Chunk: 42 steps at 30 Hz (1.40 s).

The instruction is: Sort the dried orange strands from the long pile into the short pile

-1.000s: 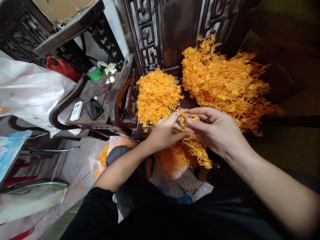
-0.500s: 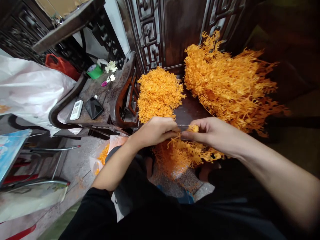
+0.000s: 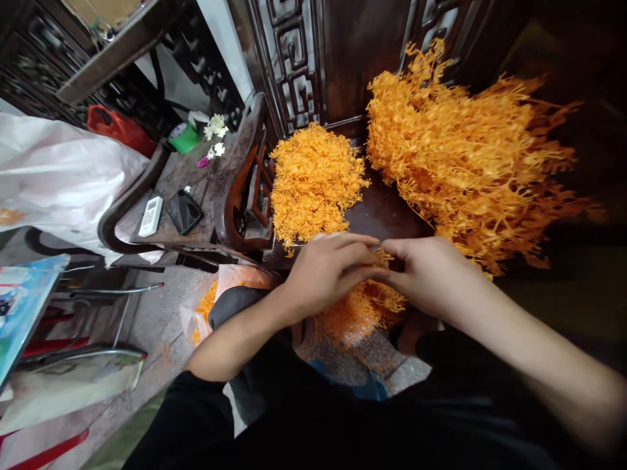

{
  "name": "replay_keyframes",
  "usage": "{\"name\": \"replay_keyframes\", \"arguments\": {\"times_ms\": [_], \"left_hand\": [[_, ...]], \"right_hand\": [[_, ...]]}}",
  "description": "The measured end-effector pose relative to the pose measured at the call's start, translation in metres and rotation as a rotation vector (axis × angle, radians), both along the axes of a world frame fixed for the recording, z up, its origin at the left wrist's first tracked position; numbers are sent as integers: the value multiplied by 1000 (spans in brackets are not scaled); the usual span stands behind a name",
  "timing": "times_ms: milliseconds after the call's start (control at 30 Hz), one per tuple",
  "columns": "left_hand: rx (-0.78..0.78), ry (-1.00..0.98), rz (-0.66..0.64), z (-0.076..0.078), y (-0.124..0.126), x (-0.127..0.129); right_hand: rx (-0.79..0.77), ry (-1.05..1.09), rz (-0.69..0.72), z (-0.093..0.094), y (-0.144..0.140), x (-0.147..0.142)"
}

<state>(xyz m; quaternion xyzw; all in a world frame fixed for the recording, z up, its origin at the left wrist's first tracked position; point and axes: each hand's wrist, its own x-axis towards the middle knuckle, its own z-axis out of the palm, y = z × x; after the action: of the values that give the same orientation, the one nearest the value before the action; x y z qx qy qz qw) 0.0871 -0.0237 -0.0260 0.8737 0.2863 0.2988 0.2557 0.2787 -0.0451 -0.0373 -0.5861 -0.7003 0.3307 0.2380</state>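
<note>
A curved wooden arm stands just beside the small puffy orange heap, which looks like the done part. The left hand seems to have its grip closed on orange strands, near the bench's front edge. Bare wood between the heaps gives open room. The right hand seems to pinch those strands too. Farther right, the big stringy heap looks like lots left.

No readable text or signs.
</note>
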Motion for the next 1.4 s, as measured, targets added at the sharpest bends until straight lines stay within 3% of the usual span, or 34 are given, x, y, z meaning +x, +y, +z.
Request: {"name": "replay_keyframes", "arguments": {"times_ms": [133,267,333,400,467,500,667,767,867,1000,1267,1400], "left_hand": [[195,130,118,-11,-9,10],[312,110,179,-4,0,5],[309,-29,260,6,16,-5],[294,-170,456,13,40,-18],[197,-134,640,13,66,-32],[138,-73,668,10,76,-37],[-94,465,489,-23,95,-43],[-43,662,542,-37,93,-39],[66,780,620,-40,93,-38],[163,765,657,-41,95,-46],[89,600,622,-47,104,-57],[155,410,568,-36,99,-52]], "right_hand": [[57,-62,9,5,1,-1],[15,-47,-15,10,-6,-5],[-94,-14,68,10,-14,-10],[-223,21,204,8,-19,-14],[-287,78,261,5,-20,-12],[-293,121,236,4,-19,-9],[-333,556,-110,7,-3,21],[-393,840,-234,12,2,29],[-451,1008,-256,15,1,30],[-475,1105,-275,17,0,29],[-447,1249,-309,19,1,29],[-422,1288,-299,22,2,28]]}}
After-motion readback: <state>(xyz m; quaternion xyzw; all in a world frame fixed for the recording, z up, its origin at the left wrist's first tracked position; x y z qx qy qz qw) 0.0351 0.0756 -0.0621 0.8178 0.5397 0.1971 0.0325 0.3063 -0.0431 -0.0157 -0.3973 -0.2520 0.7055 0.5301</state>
